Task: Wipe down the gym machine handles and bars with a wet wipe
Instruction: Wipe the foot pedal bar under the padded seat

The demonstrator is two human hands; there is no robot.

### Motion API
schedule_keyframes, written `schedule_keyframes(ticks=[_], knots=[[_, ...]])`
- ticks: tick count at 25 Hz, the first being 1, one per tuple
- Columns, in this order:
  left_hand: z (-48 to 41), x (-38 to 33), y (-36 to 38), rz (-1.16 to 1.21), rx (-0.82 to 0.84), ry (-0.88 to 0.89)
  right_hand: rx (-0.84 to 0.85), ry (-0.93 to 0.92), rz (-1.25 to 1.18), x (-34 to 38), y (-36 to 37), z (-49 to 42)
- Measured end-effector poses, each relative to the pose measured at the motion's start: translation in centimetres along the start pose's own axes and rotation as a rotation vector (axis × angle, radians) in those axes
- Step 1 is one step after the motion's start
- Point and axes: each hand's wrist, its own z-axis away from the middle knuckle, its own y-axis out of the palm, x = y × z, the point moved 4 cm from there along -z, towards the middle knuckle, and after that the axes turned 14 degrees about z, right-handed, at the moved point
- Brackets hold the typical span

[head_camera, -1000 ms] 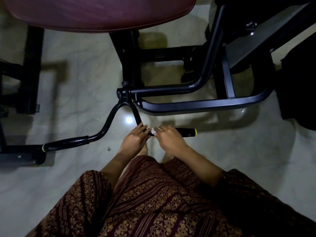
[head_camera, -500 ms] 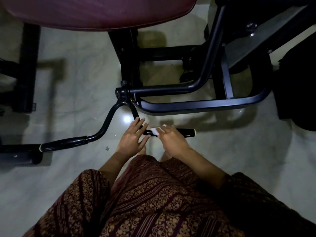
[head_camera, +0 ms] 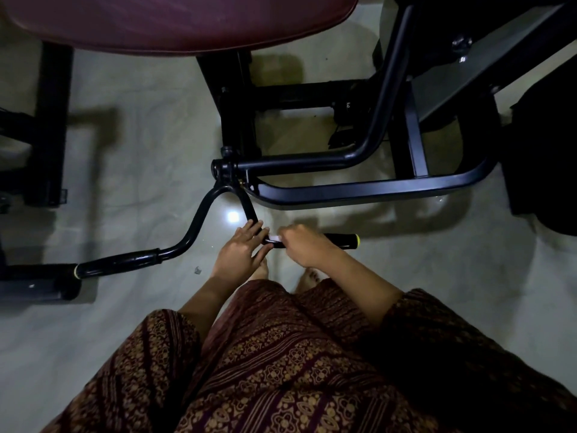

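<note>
**A:** Where's the wipe?

**B:** The wipe (head_camera: pixel 275 238) is a small white patch on the bar (head_camera: pixel 199 220), just beside the right grip (head_camera: pixel 342 240). The right hand (head_camera: pixel 304 245) is curled round it and presses it to the metal.

**A:** And the other hand?

**B:** The left hand (head_camera: pixel 242 250) lies across the bar with straight fingers. It steadies the bar but clasps nothing.

**A:** What might go wrong?

**B:** The bar seems to hang from a pivot (head_camera: pixel 223 170), so I'd expect a hard rub to swing it. A flat palm won't stop that, and the bare feet (head_camera: pixel 260 270) are right beneath.

**A:** Anything else?

**B:** So little of the wipe shows that it may be bunched up. If so, it could slip out of the fingers and land on the floor (head_camera: pixel 140 151), picking up grit. Drips on that glossy floor could make it slick under bare soles. The light is dim, so missed patches would be hard to spot. The left grip (head_camera: pixel 118 264), well apart from both hands, might be forgotten.
</note>
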Motion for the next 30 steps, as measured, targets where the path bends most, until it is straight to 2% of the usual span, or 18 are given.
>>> schedule_keyframes(ticks=[4, 6, 7, 10, 13, 16, 21, 26, 30], knots=[[0.0, 0.0, 0.0, -0.013, 0.016, -0.023, 0.033, 0.275, -0.03, -6.6, 0.8, 3.5], [-0.1, -0.1, 0.0, -0.026, 0.015, -0.021, -0.014, 0.407, -0.122, -9.3, 1.3, 5.8], [-0.1, -0.1, 0.0, -0.037, 0.013, -0.011, -0.069, 0.4, -0.117, -9.4, 1.5, 6.4], [-0.3, -0.3, 0.1, -0.059, 0.026, 0.018, -0.298, 0.15, 0.081, -4.9, 2.0, 5.9], [-0.4, -0.5, 0.2, -0.067, 0.051, 0.041, -0.327, -0.128, 0.27, -0.6, 3.5, 4.2], [-0.5, -0.4, 0.0, -0.056, 0.066, 0.032, -0.379, -0.315, 0.4, -2.8, 3.6, 4.7], [-0.2, -0.7, 0.0, -0.044, 0.063, 0.002, -0.47, -0.336, 0.404, -8.9, 4.1, 8.2], [-0.1, -0.7, 0.0, -0.035, 0.062, -0.014, -0.469, -0.54, 0.477, -4.4, 3.8, 5.0], [-0.3, -0.8, -0.1, -0.044, 0.067, 0.005, -0.432, -0.658, 0.675, -3.5, 3.9, 4.1]])
